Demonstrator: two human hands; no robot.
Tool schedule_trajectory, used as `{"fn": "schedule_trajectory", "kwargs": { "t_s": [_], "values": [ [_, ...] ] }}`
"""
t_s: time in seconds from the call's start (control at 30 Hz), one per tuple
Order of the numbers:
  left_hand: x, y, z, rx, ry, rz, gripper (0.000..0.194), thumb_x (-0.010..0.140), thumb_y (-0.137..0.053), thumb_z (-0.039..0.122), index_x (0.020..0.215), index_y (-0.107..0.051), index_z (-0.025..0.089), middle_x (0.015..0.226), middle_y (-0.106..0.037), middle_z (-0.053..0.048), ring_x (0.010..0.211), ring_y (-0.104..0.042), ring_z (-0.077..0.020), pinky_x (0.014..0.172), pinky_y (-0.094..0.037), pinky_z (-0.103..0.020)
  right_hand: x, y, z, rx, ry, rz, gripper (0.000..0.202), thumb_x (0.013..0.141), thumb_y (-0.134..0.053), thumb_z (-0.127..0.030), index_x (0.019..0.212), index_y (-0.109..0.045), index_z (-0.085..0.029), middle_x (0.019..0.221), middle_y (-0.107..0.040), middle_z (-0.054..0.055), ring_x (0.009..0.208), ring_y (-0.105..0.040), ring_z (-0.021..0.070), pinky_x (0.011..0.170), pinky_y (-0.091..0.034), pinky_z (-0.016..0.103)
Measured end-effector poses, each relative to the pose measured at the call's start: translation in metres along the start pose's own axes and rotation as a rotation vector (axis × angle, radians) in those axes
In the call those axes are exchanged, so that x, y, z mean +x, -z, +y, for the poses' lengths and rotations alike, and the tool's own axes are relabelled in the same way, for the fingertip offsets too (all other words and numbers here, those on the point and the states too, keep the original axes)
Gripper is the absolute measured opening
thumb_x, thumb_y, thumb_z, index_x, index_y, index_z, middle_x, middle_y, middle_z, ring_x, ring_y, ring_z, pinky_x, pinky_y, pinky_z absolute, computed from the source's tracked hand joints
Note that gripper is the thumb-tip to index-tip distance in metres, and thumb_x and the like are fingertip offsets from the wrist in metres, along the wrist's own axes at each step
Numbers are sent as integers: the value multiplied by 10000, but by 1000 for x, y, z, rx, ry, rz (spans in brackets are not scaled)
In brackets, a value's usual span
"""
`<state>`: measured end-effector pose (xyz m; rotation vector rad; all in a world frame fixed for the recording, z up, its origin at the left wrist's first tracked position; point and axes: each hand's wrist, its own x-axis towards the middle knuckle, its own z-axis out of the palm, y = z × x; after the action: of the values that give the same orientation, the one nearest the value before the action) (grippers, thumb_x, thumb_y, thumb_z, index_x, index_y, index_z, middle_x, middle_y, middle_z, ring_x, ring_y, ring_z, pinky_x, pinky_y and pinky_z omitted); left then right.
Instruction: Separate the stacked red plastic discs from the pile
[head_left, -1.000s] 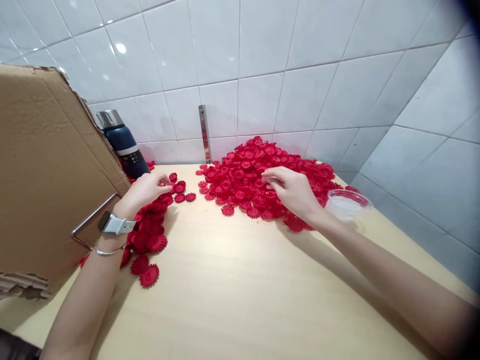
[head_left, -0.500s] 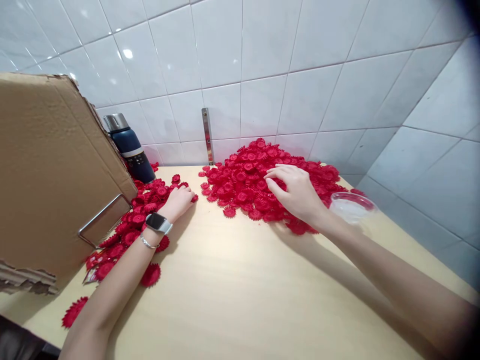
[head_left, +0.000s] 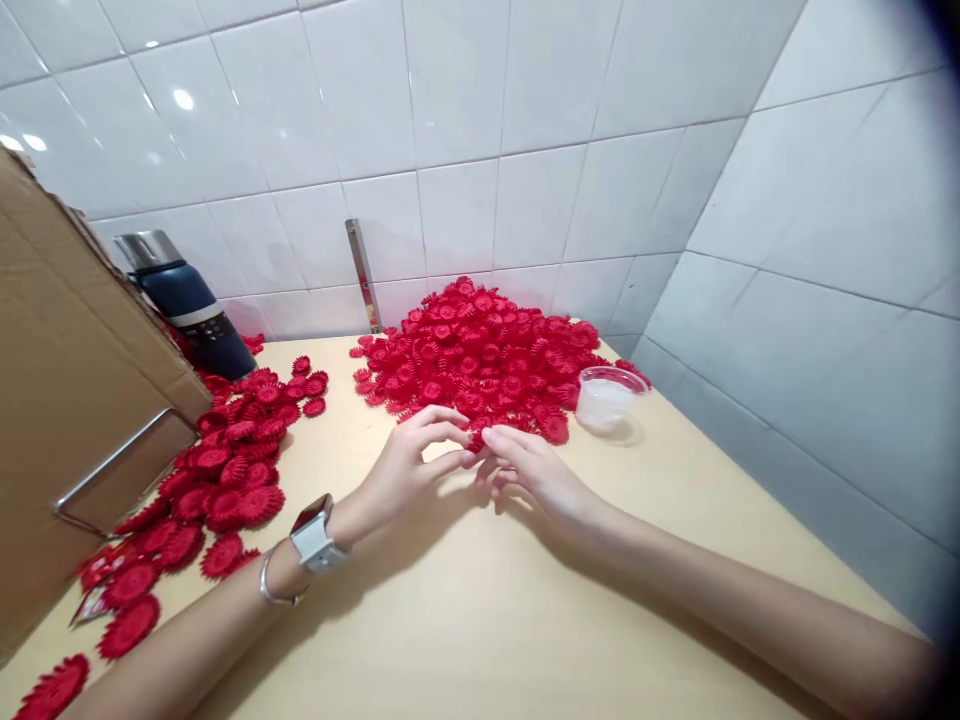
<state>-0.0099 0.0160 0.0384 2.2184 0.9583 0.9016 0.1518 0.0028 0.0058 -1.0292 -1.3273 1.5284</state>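
Note:
My left hand (head_left: 416, 455), with a watch and bracelet at its wrist, meets my right hand (head_left: 536, 475) in the middle, just in front of a big pile of red fringed flower-shaped discs (head_left: 480, 345). Between the fingertips of both hands sits one red fringed disc (head_left: 476, 438), partly covered by the fingers. Thumb and fingers of the left hand pinch it from the left. The right fingers close on it from the other side, some of them curled underneath.
A second, looser heap of red discs (head_left: 240, 440) spreads along the left beside a cardboard box (head_left: 82, 370) and a metal bookend (head_left: 124, 470). Behind it stands a dark blue bottle (head_left: 195, 310). A clear plastic tub (head_left: 606, 405) is right of the pile. Tiled walls bound the table.
My left hand has left the left heap and moved right. My right hand has drawn back from the pile towards me. Both now meet at one red disc. The view has turned right.

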Motion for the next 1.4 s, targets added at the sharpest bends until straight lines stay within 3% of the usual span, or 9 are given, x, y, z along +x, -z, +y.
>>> {"fn": "schedule_trajectory", "kwargs": {
  "t_s": [0.1, 0.2, 0.33, 0.5, 0.6, 0.7, 0.97, 1.2, 1.4],
  "values": [
    [-3, -12, -7, -330, 205, 20, 267, 710, -620, 241, 970, -569, 214, 1047, -559, -69, 955, -547, -199, 840, -439, -372, -4, 3, 6, -92, 99, 51, 210, 795, -473, -373, 779, -498, -165, 656, -546, 5, 566, -540, 125, 530, -436, 252],
    [-7, -20, -15, -676, 421, -36, 262, 717, -614, 266, 960, -555, 189, 983, -579, -72, 905, -573, -193, 798, -469, -358, -7, 4, 10, -343, 244, 107, 147, 763, -512, -276, 872, -500, -179, 710, -548, 12, 642, -532, 147, 585, -434, 272],
    [-10, -26, -18, -819, 546, -145, 266, 670, -660, 254, 894, -584, 135, 846, -611, -67, 759, -606, -178, 696, -498, -321, -11, 3, 17, -653, 415, 98, 141, 716, -523, -223, 852, -494, -197, 704, -536, 11, 612, -493, 149, 566, -416, 272],
    [-14, -27, -17, -866, 578, -173, 188, 676, -653, 214, 833, -611, 120, 777, -622, -49, 677, -590, -133, 655, -470, -250, -13, 3, 21, -890, 506, 160, 242, 686, -537, -266, 897, -477, -164, 747, -560, 54, 661, -505, 184, 607, -401, 301],
    [-15, -27, -18, -884, 577, -221, 183, 673, -652, 181, 845, -627, 123, 783, -627, -43, 701, -580, -124, 672, -451, -230, -11, 4, 21, -1111, 530, 167, 178, 688, -530, -343, 704, -486, -171, 653, -530, 45, 600, -467, 179, 573, -350, 302],
    [-16, -26, -20, -876, 584, -270, 191, 657, -660, 145, 845, -632, 122, 741, -624, -31, 689, -573, -115, 668, -436, -218, -9, 5, 24, -1220, 573, 122, 199, 700, -475, -319, 562, -431, -182, 555, -478, 25, 528, -421, 153, 534, -303, 285],
    [-15, -27, -23, -905, 599, -294, 464, 603, -690, 83, 1015, -497, 171, 719, -610, -4, 701, -582, -127, 676, -443, -253, -7, 8, 32, -1190, 691, 97, 101, 599, -444, -230, 517, -407, -184, 494, -439, 2, 492, -370, 134, 515, -257, 269],
    [-15, -29, -19, -964, 569, -244, 361, 667, -639, 112, 986, -482, 178, 995, -556, -62, 854, -579, -169, 754, -447, -313, -5, 12, 32, -1103, 743, 66, 182, 689, -414, -177, 507, -403, -175, 490, -459, 1, 489, -378, 122, 523, -253, 259],
    [-14, -28, -19, -906, 545, -277, 310, 684, -632, 145, 974, -527, 161, 880, -597, -41, 782, -576, -147, 762, -433, -305, -6, 13, 29, -1098, 654, 54, 231, 754, -397, -215, 529, -364, -177, 516, -448, 1, 513, -377, 124, 548, -270, 263]
  ]
}}
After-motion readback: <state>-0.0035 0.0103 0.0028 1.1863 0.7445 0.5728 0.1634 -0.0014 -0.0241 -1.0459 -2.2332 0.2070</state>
